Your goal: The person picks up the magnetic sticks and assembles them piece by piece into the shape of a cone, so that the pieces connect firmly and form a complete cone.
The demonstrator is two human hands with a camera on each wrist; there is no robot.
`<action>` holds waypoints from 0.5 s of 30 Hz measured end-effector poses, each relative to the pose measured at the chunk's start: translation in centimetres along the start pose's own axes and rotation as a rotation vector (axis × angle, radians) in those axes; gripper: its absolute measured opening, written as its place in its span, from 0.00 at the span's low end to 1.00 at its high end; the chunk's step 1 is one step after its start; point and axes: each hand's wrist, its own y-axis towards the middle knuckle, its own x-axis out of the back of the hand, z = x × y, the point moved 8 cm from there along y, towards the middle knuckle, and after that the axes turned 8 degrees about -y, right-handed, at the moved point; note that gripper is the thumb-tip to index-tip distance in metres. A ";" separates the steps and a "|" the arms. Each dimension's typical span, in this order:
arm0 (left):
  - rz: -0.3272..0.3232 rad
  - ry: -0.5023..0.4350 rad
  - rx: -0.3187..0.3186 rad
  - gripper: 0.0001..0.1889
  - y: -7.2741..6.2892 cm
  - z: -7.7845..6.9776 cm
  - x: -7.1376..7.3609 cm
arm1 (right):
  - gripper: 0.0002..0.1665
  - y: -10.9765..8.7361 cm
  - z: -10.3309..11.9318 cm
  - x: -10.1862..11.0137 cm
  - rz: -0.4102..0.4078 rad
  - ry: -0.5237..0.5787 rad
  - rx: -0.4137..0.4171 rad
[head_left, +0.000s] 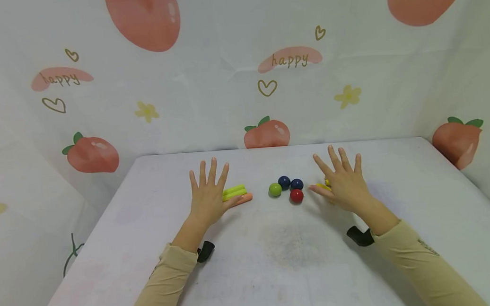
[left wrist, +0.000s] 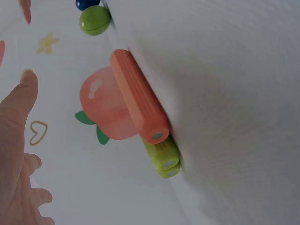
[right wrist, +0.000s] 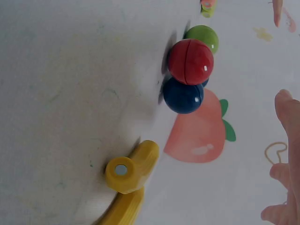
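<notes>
My left hand (head_left: 207, 202) hovers over the left of the table with fingers spread and straight, holding nothing. Beside its thumb lie yellow-green rods (head_left: 235, 189) and an orange ribbed rod (left wrist: 139, 96) with a grey disc in its end. Fingers also spread, my right hand (head_left: 350, 187) is held above the yellow curved rods (right wrist: 124, 206), partly hiding them in the head view. Between the hands sit a green ball (head_left: 275, 189), two navy balls (head_left: 284, 182) and a red ball (head_left: 297, 196), grouped close together.
A white-covered table (head_left: 279, 274) carries everything. Behind it hangs a white cloth backdrop (head_left: 223, 93) printed with peaches, hearts and flowers. Dark bands (head_left: 360, 236) show at both wrists, by the beige sleeves. A thin dark cord (head_left: 73, 252) is off the left table edge.
</notes>
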 end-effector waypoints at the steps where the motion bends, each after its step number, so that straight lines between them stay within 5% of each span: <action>1: 0.000 -0.006 -0.001 0.45 0.0 0.0 0.1 | 0.47 0.0 0.0 0.1 0.000 0.004 0.001; 15: -0.070 -0.302 -0.118 0.37 -0.2 -3.3 3.3 | 0.38 -1.3 -0.7 3.1 -0.169 0.239 0.087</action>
